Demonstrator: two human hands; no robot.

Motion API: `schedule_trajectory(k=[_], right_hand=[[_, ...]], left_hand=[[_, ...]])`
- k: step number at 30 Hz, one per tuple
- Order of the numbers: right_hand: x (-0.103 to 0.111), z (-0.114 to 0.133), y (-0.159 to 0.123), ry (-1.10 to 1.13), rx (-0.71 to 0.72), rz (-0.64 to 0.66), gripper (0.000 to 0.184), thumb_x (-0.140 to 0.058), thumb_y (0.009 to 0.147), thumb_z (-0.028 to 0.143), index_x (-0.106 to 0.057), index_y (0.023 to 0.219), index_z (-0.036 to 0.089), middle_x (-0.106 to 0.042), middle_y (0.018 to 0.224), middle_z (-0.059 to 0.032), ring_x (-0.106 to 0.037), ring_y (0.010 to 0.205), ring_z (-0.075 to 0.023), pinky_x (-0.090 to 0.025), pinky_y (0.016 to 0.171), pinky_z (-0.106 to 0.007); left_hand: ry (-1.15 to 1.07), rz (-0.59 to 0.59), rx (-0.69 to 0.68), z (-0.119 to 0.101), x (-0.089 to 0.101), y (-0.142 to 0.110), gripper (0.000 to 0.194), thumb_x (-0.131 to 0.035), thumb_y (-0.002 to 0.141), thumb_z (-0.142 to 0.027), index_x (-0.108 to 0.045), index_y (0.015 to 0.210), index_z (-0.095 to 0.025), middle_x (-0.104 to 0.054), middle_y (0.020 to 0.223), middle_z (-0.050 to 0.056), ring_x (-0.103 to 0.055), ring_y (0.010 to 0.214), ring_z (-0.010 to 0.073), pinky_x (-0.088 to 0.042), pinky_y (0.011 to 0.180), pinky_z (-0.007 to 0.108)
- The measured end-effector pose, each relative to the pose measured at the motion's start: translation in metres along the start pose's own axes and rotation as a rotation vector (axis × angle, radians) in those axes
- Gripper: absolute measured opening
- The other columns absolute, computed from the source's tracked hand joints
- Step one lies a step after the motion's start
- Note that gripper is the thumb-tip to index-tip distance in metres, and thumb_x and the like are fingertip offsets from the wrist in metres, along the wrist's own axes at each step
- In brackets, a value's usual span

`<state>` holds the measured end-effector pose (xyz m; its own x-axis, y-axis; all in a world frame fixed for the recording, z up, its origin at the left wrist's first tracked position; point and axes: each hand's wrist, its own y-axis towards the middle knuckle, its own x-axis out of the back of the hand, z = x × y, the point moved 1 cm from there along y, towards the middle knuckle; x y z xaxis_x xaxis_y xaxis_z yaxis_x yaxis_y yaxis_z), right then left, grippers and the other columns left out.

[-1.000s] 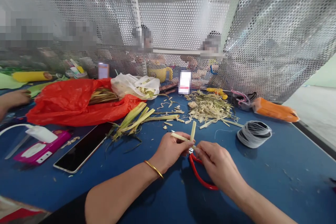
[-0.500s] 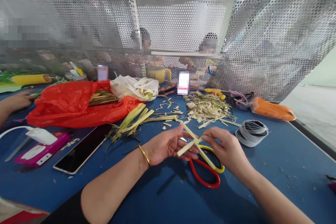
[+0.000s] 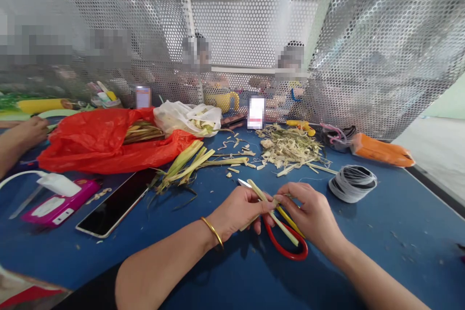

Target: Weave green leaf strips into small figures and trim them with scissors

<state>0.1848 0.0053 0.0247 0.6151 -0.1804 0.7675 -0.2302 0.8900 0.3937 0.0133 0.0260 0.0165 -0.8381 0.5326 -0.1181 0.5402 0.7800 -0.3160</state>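
Note:
My left hand (image 3: 249, 207), a gold bangle on its wrist, pinches a pale green-yellow leaf strip (image 3: 285, 230) near its middle. From the right, my right hand (image 3: 307, 206) closes thumb and fingers on the same crossed strips, meeting the left fingertips. One end of the strip points up and away, the other down to the right. Under both hands lie scissors (image 3: 286, 253) with a red and a yellow handle; a blade tip shows beyond my left fingers. The crossing of the strips is mostly covered by my fingers.
Leaf stalks (image 3: 185, 162) lie beside a red plastic bag (image 3: 90, 143). A heap of shavings (image 3: 290, 147) and a spool of white twine (image 3: 352, 184) are farther right. A black phone (image 3: 116, 206) and purple power strip (image 3: 65, 203) sit left. Another person's hand (image 3: 31, 133) rests far left.
My left hand has gone from open fingers beneath the crossed strips to a pinch on them. My right hand keeps its hold. The view has shifted slightly.

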Motion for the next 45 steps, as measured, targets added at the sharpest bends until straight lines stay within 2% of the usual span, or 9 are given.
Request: schedule_trajectory(k=[6,21,25,28,31,35,37,41,45], right_hand=[[0.000,0.003,0.000,0.010,-0.078,-0.069,0.022,-0.052,0.085,0.026,-0.058,0.065,0.021,-0.064,0.063,-0.0002,-0.058,0.066,-0.0164,-0.040,0.061,-0.026],[-0.003,0.003,-0.001,0.015,-0.080,-0.101,0.023,-0.052,0.088,0.028,-0.058,0.067,0.022,-0.067,0.070,-0.0011,-0.060,0.078,-0.0186,-0.043,0.077,-0.030],[0.000,-0.015,0.004,0.125,-0.180,-0.085,0.021,-0.046,0.091,0.033,-0.063,0.091,0.022,-0.071,0.091,-0.0046,-0.063,0.090,-0.0213,-0.045,0.081,-0.033],[-0.001,-0.031,0.006,0.287,-0.295,-0.140,0.031,-0.047,0.090,0.036,-0.057,0.114,0.021,-0.069,0.106,-0.0073,-0.062,0.101,-0.0222,-0.046,0.086,-0.034],[-0.006,-0.030,0.007,0.408,-0.345,-0.030,0.029,-0.051,0.086,0.037,-0.063,0.106,0.020,-0.071,0.100,-0.0065,-0.064,0.094,-0.0230,-0.048,0.082,-0.034],[-0.014,-0.005,0.004,0.594,-0.210,0.287,0.024,-0.053,0.087,0.035,-0.071,0.095,0.021,-0.070,0.097,-0.0037,-0.063,0.093,-0.0223,-0.047,0.083,-0.031],[-0.017,0.004,0.002,0.636,-0.183,0.329,0.025,-0.051,0.089,0.034,-0.071,0.092,0.020,-0.070,0.092,-0.0033,-0.063,0.090,-0.0212,-0.047,0.081,-0.029],[-0.020,0.002,-0.002,0.376,-0.099,0.213,0.027,-0.047,0.093,0.032,-0.063,0.076,0.018,-0.065,0.073,-0.0027,-0.058,0.071,-0.0164,-0.045,0.066,-0.026],[-0.019,-0.001,-0.004,-0.139,0.284,0.059,0.029,-0.037,0.094,0.015,-0.055,0.071,0.018,-0.056,0.064,-0.0015,-0.051,0.063,-0.0147,-0.042,0.082,-0.034]], left_hand=[[0.003,-0.001,-0.001,0.001,0.003,0.003,0.036,-0.074,0.065,-0.047,-0.067,0.075,-0.014,-0.052,0.047,-0.004,-0.045,0.041,0.0070,-0.035,0.042,0.019],[-0.008,0.120,-0.006,0.002,0.008,0.002,0.034,-0.071,0.070,-0.046,-0.066,0.070,-0.012,-0.055,0.048,-0.001,-0.048,0.042,0.0078,-0.035,0.043,0.019],[-0.127,0.057,0.035,0.006,0.010,0.005,0.033,-0.069,0.074,-0.044,-0.068,0.075,-0.011,-0.059,0.055,0.000,-0.051,0.044,0.0067,-0.030,0.041,0.018],[-0.260,0.031,0.058,0.007,0.012,0.008,0.032,-0.067,0.077,-0.041,-0.070,0.087,-0.011,-0.060,0.060,0.000,-0.050,0.045,0.0057,-0.033,0.043,0.017],[-0.331,-0.002,0.039,0.005,0.014,0.009,0.030,-0.065,0.079,-0.037,-0.070,0.093,-0.010,-0.061,0.062,0.001,-0.051,0.046,0.0059,-0.034,0.044,0.017],[-0.352,0.015,0.035,0.003,0.015,0.008,0.031,-0.062,0.081,-0.035,-0.070,0.098,-0.010,-0.064,0.066,0.003,-0.054,0.048,0.0069,-0.035,0.043,0.016],[-0.353,0.036,0.044,0.003,0.014,0.007,0.033,-0.061,0.082,-0.038,-0.070,0.096,-0.009,-0.066,0.068,0.005,-0.055,0.048,0.0071,-0.036,0.042,0.016],[-0.343,0.063,0.039,0.005,0.011,0.006,0.030,-0.069,0.077,-0.035,-0.069,0.093,-0.010,-0.066,0.065,0.003,-0.053,0.045,0.0057,-0.035,0.041,0.015],[-0.382,0.022,0.075,0.007,0.010,0.007,0.020,-0.070,0.075,-0.026,-0.066,0.088,-0.012,-0.063,0.058,0.000,-0.051,0.042,0.0050,-0.033,0.038,0.014]])
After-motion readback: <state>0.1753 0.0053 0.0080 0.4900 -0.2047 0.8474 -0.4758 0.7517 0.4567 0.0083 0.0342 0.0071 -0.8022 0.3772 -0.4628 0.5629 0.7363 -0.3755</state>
